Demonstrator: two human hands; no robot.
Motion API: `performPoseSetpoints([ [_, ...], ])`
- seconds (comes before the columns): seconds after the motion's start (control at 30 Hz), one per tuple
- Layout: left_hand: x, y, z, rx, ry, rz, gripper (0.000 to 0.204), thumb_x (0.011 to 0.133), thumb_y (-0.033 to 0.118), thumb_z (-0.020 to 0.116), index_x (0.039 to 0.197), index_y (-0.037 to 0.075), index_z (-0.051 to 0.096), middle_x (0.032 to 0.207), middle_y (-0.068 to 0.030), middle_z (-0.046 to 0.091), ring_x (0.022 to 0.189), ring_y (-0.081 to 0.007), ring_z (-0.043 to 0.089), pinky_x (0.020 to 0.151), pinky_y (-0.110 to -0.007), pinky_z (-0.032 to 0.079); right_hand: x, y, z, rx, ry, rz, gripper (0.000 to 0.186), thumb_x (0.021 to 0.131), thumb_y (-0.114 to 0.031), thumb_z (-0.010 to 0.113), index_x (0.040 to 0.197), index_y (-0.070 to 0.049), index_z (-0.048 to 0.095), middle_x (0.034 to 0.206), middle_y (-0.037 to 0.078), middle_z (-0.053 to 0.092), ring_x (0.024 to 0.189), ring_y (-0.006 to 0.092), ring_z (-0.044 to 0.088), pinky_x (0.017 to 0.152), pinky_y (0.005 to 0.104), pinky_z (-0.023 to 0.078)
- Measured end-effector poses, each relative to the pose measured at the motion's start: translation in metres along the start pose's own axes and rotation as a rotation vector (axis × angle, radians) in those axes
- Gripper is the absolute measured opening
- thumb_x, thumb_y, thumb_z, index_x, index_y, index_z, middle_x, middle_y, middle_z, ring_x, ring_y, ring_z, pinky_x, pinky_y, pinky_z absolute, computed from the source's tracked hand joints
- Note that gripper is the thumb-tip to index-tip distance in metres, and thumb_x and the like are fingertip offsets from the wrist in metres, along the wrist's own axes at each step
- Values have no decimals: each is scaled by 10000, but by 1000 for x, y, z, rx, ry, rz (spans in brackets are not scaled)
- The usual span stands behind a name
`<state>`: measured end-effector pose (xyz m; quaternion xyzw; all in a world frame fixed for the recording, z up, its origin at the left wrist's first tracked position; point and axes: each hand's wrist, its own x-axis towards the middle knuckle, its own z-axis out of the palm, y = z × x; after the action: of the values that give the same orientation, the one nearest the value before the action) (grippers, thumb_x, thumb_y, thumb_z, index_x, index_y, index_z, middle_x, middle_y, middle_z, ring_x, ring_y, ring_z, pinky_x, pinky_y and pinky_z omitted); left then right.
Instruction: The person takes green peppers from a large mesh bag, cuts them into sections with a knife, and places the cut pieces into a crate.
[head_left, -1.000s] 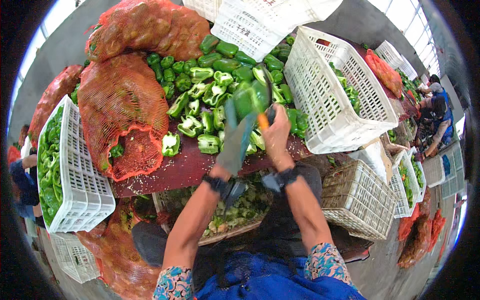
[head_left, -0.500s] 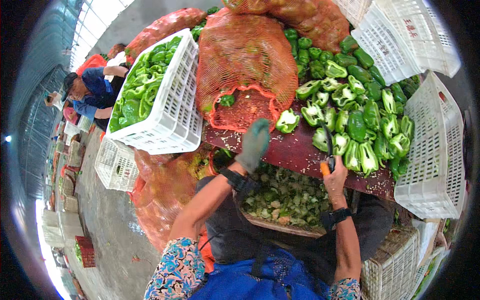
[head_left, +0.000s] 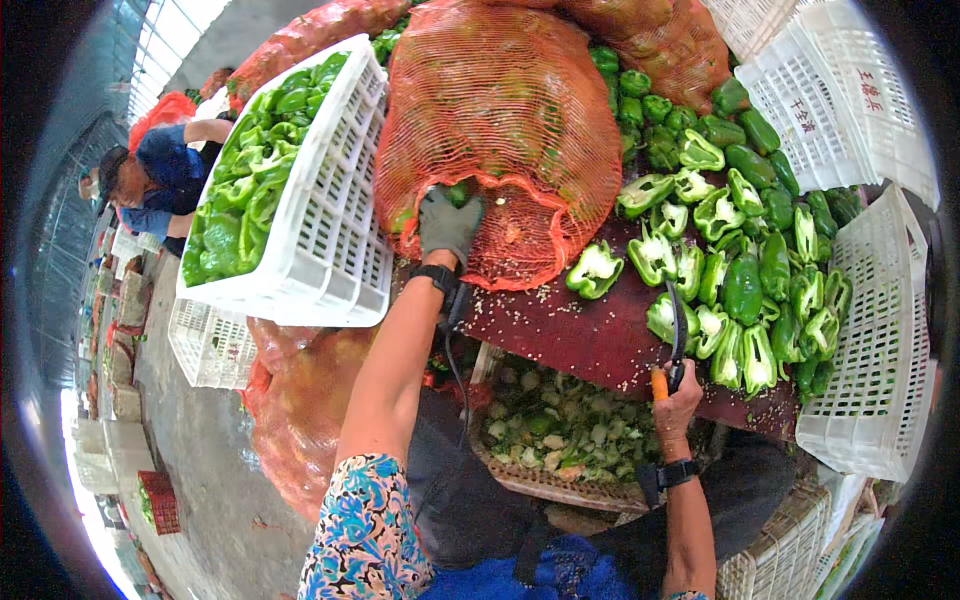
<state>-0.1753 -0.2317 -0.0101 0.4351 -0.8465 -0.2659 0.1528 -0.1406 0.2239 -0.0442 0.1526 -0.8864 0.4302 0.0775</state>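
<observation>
My left hand [head_left: 449, 224], in a grey-green glove, is at the open mouth of a large orange mesh sack [head_left: 500, 90]. Its fingers close around a whole green bell pepper [head_left: 457, 193], partly hidden by the glove. My bare right hand [head_left: 679, 402] grips a knife [head_left: 678, 325] with an orange and black handle, its dark curved blade pointing up and away from me. Beyond the blade lies a heap of halved bell peppers [head_left: 742, 290], white cores showing. One cut pepper [head_left: 594, 270] sits apart on the dark red board [head_left: 560, 325], which is strewn with seeds.
A white crate [head_left: 335, 240] full of cut peppers stands tilted at left. Another white crate [head_left: 865, 330] borders the heap at right. Below the board, a bin [head_left: 560, 490] holds pepper scraps. Whole peppers [head_left: 650, 120] lie behind. A co-worker [head_left: 165, 175] is at far left.
My left hand has moved forward and left from the board's edge to the sack's mouth and onto the pepper. My right hand still holds the knife in much the same place.
</observation>
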Motion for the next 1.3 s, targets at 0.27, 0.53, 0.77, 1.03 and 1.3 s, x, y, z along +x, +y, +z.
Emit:
performPoseSetpoints([
  [0.27,-21,-13,-24,-982,-396,-31,564,888,396,634,1315,48,516,1220,-146,609,975,-329,647,779,-413,568,-2,-6,-2,97,41,6,192,859,-134,686,920,-22,543,662,49,510,572,164,446,560,305,409],
  [0.53,-156,38,-65,-1654,-985,-259,467,933,406,580,1325,157,531,1166,-98,621,844,-256,639,613,-313,554,4,-15,-9,69,23,-8,252,844,-196,723,908,-33,541,642,111,553,548,237,547,522,388,452],
  [0.77,-237,81,5,-1149,-982,521,465,1000,277,514,1411,74,435,1329,-97,552,1150,-203,579,921,-338,521,-30,-31,-14,455,44,137,282,920,-221,640,1073,-4,547,905,106,593,664,174,610,549,305,537],
  [1.03,-308,54,110,-1420,-1135,296,470,1025,336,434,1388,37,448,1377,-123,510,1239,-261,517,1017,-408,455,-52,-14,-4,301,-45,418,673,942,-163,528,1501,42,215,1485,278,354,1229,390,528,953,461,481],
  [1.3,-306,42,107,-1346,-1108,275,401,1031,211,418,1384,20,434,1364,-139,514,1209,-272,536,995,-402,472,-61,-17,-5,453,55,402,653,929,-153,541,1487,43,264,1266,262,535,1084,373,566,875,482,456],
])
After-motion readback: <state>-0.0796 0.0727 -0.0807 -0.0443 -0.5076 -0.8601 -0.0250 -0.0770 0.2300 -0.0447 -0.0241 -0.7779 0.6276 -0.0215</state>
